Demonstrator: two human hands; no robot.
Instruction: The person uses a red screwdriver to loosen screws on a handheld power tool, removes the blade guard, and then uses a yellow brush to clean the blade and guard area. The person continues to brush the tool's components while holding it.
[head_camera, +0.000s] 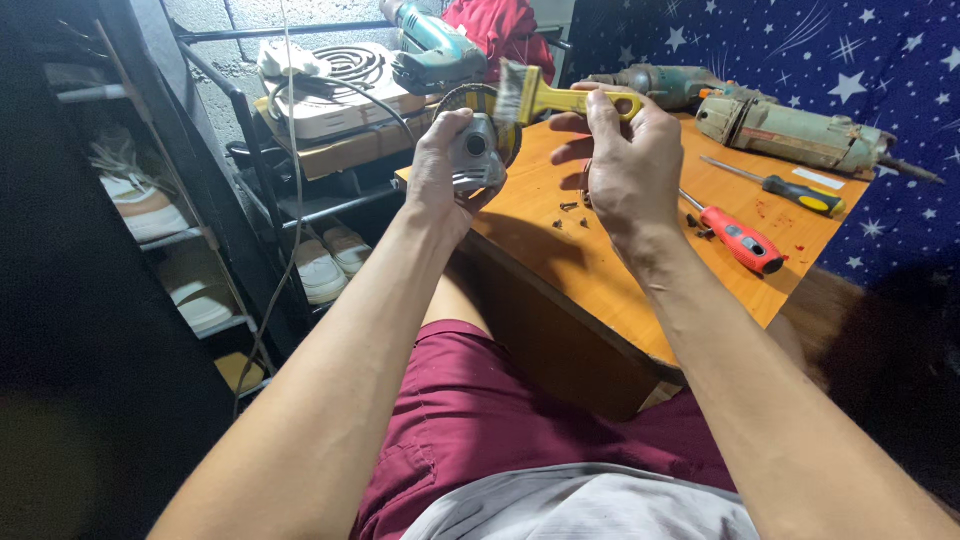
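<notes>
Maroon shorts (480, 420) and a grey shirt hem (590, 510) fill the bottom of the view, and two bare forearms reach up from them toward an orange tabletop (600, 260).

Just above the tabletop's near edge, the left hand (440, 165) is closed around the metal gear head (475, 155) of an angle grinder, its fingers wrapped about the grey casting with the round guard and disc showing behind it. The right hand (625, 160) pinches the yellow handle of a small brush (545, 95), fingers curled shut on it, the bristles blurred against the grinder's head.

By its look the gear head is stiff, dense metal and probably heavy for its size, so a full grip about the casting suits it better than a hold on the thin guard edge (which could be sharp). The brush looks light and rigid, easily steered from the handle.

Small dark screws or chips (570, 212) lie on the tabletop under the hands. Farther right rest a red-handled screwdriver (745, 243) and a yellow-and-black one (800, 193). Beyond them lie a worn grey-green power tool (790, 133) and a drill (650, 82) against a star-printed blue cloth (850, 60). To the left stands a shoe rack (180, 250) and, higher on a shelf, a coil hotplate (345, 85).
</notes>
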